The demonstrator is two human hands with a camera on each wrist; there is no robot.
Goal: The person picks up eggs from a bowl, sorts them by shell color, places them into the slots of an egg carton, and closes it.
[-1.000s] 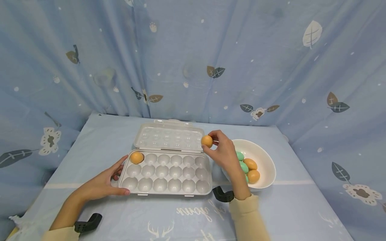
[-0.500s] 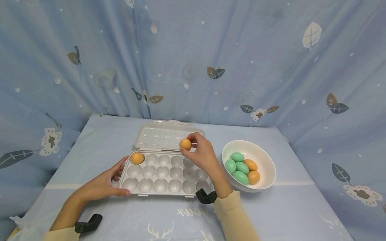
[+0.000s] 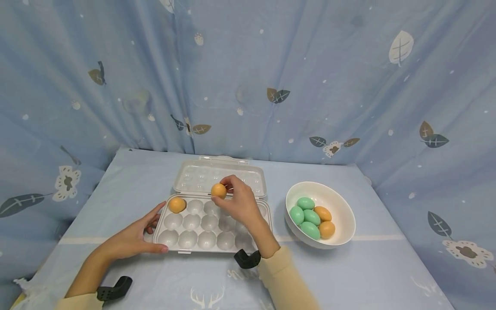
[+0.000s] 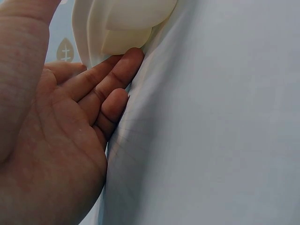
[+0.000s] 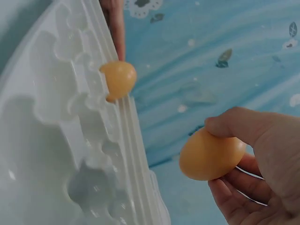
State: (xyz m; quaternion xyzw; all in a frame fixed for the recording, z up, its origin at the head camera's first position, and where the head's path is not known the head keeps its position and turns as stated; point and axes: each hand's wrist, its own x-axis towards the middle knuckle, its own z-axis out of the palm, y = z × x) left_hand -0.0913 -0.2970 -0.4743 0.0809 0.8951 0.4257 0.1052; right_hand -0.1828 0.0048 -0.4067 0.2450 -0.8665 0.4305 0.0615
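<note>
In the head view, a white egg tray (image 3: 209, 223) lies open with its clear lid (image 3: 195, 174) folded back behind it. One orange egg (image 3: 176, 205) sits in the back left cup. My right hand (image 3: 243, 204) pinches another orange egg (image 3: 218, 191) between thumb and fingertips, above the tray's back row. The right wrist view shows this held egg (image 5: 211, 154) from the side, apart from the tray. At the tray's left end rests my left hand (image 3: 131, 240), its thumb along the front corner and its fingers by the left side; the left wrist view shows those fingers (image 4: 115, 77) loosely extended.
To the right of the tray stands a white bowl (image 3: 342, 215) with several green eggs (image 3: 310, 230) and two orange eggs (image 3: 327, 229). A pale blue cloth covers the table (image 3: 372, 267). A patterned blue curtain (image 3: 232, 77) hangs behind it.
My right hand has carried the orange egg leftward from beside the bowl to over the tray, uncovering the bowl's eggs. My left hand has stayed at the tray's left end.
</note>
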